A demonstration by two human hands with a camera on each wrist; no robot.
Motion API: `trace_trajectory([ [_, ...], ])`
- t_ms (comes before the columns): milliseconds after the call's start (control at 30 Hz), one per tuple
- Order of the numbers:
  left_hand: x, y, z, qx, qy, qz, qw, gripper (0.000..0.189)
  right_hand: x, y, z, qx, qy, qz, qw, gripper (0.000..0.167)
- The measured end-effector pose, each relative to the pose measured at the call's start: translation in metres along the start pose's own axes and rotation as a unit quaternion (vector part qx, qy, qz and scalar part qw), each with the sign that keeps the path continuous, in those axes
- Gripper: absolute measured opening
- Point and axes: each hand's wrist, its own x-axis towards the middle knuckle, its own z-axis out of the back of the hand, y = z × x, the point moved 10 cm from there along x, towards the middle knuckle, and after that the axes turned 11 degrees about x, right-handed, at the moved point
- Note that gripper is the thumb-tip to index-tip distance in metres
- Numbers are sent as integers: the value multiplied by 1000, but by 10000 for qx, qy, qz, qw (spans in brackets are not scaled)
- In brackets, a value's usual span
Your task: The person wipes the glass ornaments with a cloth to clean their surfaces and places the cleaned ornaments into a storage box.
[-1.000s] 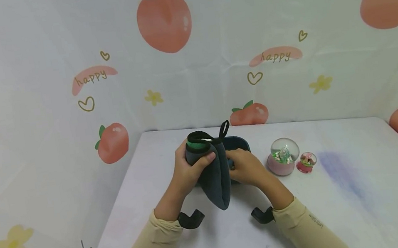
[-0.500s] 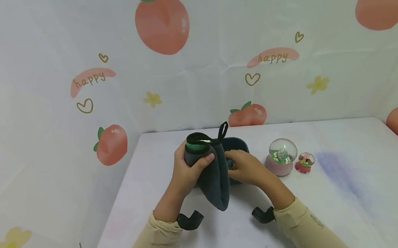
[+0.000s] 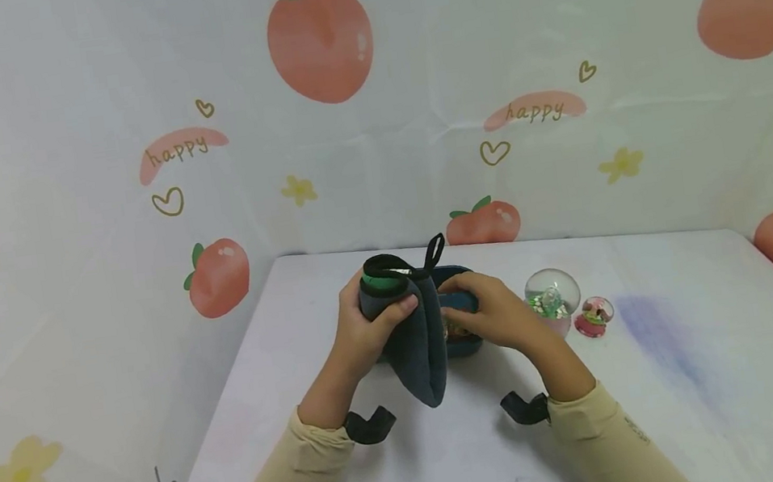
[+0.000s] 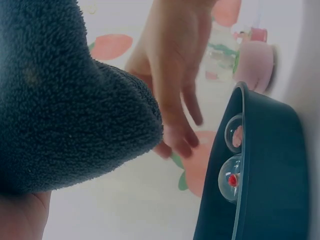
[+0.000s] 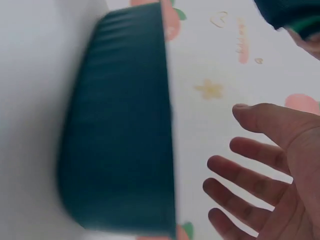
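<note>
My left hand [image 3: 354, 339] grips a folded dark teal towel [image 3: 413, 351] with black edging and a hanging loop; a green patch shows inside its rolled top. In the left wrist view the fuzzy towel [image 4: 75, 115] fills the left side. My right hand [image 3: 497, 309] is over the dark blue-green basin [image 3: 465, 349], to the right of the towel. Its fingers are apart and hold nothing, as the right wrist view of the hand [image 5: 280, 170] shows. Inside the basin are a snow globe with a red figure [image 4: 231, 180] and another with a pink one [image 4: 235, 134].
A large snow globe with a pink base [image 3: 552, 296] stands on the white table [image 3: 673, 415] right of the basin. Beside it is a small red-based globe [image 3: 594, 317]. A white cloth backdrop [image 3: 404, 43] printed with fruit rises behind the table.
My right hand has come up from the basin and shifted slightly right, its fingers spreading. The left hand and the towel stay in place.
</note>
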Motion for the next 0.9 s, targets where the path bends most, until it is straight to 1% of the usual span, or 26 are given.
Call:
trace_trajectory([
  [133,-1,-2,1,28,-9,3,10000,66,-8,5,25,-23,-282,65,9996,37],
  [200,-1,-2,2,32,-19,12,10000,66,-14,6,40,-135,-448,168,9988,37],
  [400,-2,-3,3,-12,-21,33,10000,66,-40,1,90,-375,-1103,260,9929,32],
  [500,-1,-4,1,-17,11,37,10000,66,-55,-4,110,-437,-1270,143,9908,31],
  [567,-1,-4,1,-27,17,50,10000,63,-62,-6,119,-516,-1327,83,9898,31],
  [767,-3,-2,0,-59,14,85,9999,58,-82,-17,149,-748,-1504,-406,9850,36],
  [900,-1,-3,0,-121,43,39,9999,59,-91,-31,169,-936,-1478,-598,9828,39],
])
